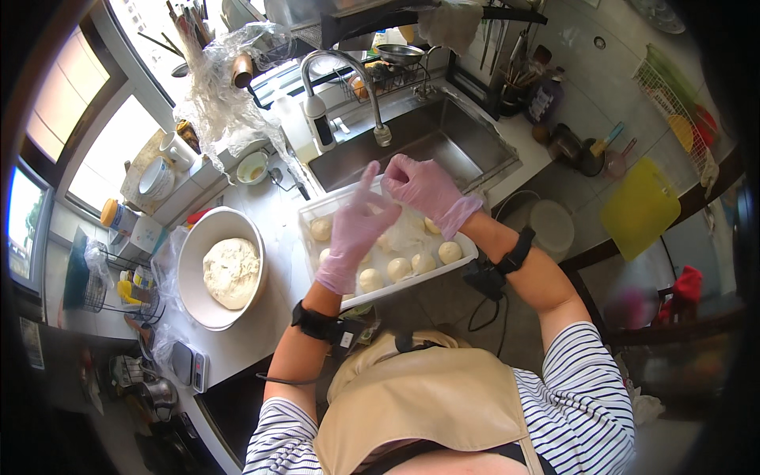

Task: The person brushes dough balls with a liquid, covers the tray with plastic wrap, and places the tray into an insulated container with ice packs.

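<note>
My left hand [360, 228], in a pink disposable glove, is over the left part of a white rectangular tray [409, 288]. Its index finger points up and its thumb is spread to the right. Close by, my right hand [423, 189], gloved alike, has thumb and fingers curled together near the left fingertips; whether something thin is pinched there is unclear. Round dough balls [398, 269] sit in the tray, some hidden behind the hands. A crumpled translucent plastic film [409, 233] shows below the right hand, over the dough balls; I cannot tell if a hand touches it.
Left of the tray, a white bowl [185, 279] holds a large dough mass [233, 273]. A kitchen scale [191, 366] rests near the counter edge. Behind the tray are a steel sink [469, 136] and a faucet [341, 56]. Plastic wrap [219, 113] hangs at the window.
</note>
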### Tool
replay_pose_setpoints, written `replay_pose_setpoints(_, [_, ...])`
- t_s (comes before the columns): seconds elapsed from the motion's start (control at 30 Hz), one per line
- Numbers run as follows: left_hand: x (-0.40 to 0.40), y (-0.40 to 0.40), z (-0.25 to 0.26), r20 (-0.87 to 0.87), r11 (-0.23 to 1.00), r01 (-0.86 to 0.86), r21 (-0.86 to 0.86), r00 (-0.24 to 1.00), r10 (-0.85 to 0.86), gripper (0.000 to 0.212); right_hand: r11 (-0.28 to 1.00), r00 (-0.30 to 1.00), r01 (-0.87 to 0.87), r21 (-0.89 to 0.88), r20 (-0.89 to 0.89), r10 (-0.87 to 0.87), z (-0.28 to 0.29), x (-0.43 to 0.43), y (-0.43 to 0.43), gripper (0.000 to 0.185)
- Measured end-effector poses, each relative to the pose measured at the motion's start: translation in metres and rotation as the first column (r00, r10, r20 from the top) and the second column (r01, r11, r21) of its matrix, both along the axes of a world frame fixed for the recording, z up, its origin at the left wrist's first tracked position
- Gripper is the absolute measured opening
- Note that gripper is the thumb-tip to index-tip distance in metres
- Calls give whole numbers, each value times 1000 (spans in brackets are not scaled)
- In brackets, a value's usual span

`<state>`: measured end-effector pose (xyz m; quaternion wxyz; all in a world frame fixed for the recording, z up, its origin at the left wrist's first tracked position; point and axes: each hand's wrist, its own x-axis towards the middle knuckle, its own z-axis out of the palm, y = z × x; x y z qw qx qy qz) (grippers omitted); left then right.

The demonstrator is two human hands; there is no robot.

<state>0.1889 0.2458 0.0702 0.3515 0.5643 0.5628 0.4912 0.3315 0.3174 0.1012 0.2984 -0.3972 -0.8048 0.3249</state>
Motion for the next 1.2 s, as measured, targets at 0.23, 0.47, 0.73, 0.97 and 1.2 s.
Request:
replay_pose_setpoints(0.23, [-12, 18, -24, -234, 991, -137, -6, 963, 132, 60, 991, 994, -77, -109, -87, 68, -11, 7, 23, 18])
replay_pose_setpoints(0.47, [-32, 19, 12, 109, 962, 66, -265, 993, -38, 57, 952, 983, -60, -301, -185, 3, -73, 42, 60, 22])
replay_pose_setpoints(0.73, [-44, 12, 31, 97, 938, 139, -316, 989, -114, 53, 812, 906, -402, -424, -311, 286, -129, 36, 48, 29])
replay_pose_setpoints(0.97, [-58, -4, 49, 111, 950, 124, -287, 989, -96, 55, 695, 811, -563, -448, -139, 568, -146, 19, 66, 19])
replay_pose_setpoints(1.2, [-81, -23, 26, 85, 892, 152, -425, 988, -127, 59, 753, 900, -409, -516, -93, 425, -118, 59, 111, 11])
